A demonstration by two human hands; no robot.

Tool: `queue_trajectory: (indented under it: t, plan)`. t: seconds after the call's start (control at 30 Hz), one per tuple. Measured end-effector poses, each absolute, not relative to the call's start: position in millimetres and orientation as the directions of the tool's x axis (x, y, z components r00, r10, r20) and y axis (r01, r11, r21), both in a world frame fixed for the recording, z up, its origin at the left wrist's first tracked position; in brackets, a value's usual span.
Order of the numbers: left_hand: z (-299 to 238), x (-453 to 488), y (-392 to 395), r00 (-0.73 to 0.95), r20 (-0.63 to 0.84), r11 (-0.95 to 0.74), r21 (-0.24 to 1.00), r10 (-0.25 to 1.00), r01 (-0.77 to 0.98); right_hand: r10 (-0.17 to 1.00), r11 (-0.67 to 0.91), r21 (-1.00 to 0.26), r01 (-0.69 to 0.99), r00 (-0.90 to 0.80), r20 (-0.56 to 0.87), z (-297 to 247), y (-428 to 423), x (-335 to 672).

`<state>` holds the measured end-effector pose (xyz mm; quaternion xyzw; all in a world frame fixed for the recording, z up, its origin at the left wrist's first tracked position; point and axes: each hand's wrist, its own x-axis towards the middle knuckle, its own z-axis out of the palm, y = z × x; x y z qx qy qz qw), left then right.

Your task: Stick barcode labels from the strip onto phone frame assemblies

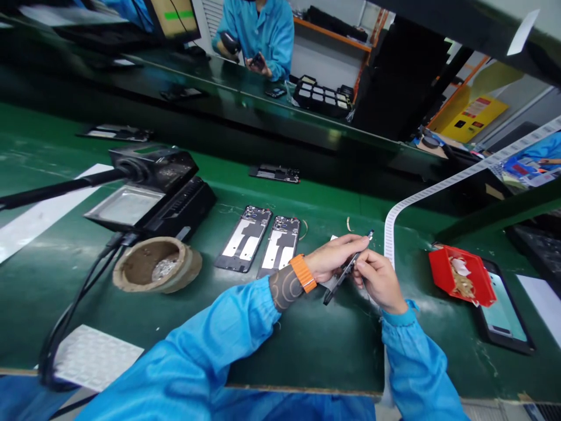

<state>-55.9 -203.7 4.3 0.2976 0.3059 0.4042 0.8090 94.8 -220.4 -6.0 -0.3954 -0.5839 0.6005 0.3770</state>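
My left hand [333, 257] is wrapped round a dark phone chassis [339, 286], which is tilted nearly edge-on above the bench. The thumb lies along its upper end. My right hand [382, 280] is closed, thumb and fingers pinched at the side of the same chassis; whether they also hold a small part is hidden. To the left of my hands, two opened phone bodies, a nearer one [281, 245] and another [245, 240], lie flat with white inner areas and circuit parts showing. A small curved strip [349, 224] lies just beyond my hands.
A red bin [458, 278] with scraps stands at right beside a large phone-like tray [506, 310]. A label strip [403, 204] curves across the bench. At left are a black device [153, 193] and a clay-coloured pot [158, 266]. Across the bench, a co-worker [258, 35] holds a phone.
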Motion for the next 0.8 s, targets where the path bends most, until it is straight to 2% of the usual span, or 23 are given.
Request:
queue_trajectory:
  t: [0.33,0.5,0.67,0.73,0.8]
  plan:
    - [14,-55,-208,0.431,-0.324,0.491,0.791,0.842,-0.365,0.938,-0.072,-0.997,-0.012,-0.340,-0.063,-11,-221,95]
    - [14,-56,-210,0.348,-0.261,0.383,0.856,0.900,-0.348,0.953,-0.003,-0.991,0.134,-0.300,-0.043,-8,-220,100]
    - [16,-58,-210,0.235,-0.238,0.307,0.894,0.942,-0.326,0.945,0.138,-0.954,0.266,-0.323,0.047,4,-216,96]
    - [17,-57,-208,0.204,-0.244,0.305,0.879,0.948,-0.366,0.966,0.191,-0.932,0.309,-0.228,0.123,7,-218,92]
    - [17,-56,-207,0.153,-0.222,0.267,0.865,0.963,-0.425,0.969,0.246,-0.908,0.339,-0.058,0.241,9,-224,88]
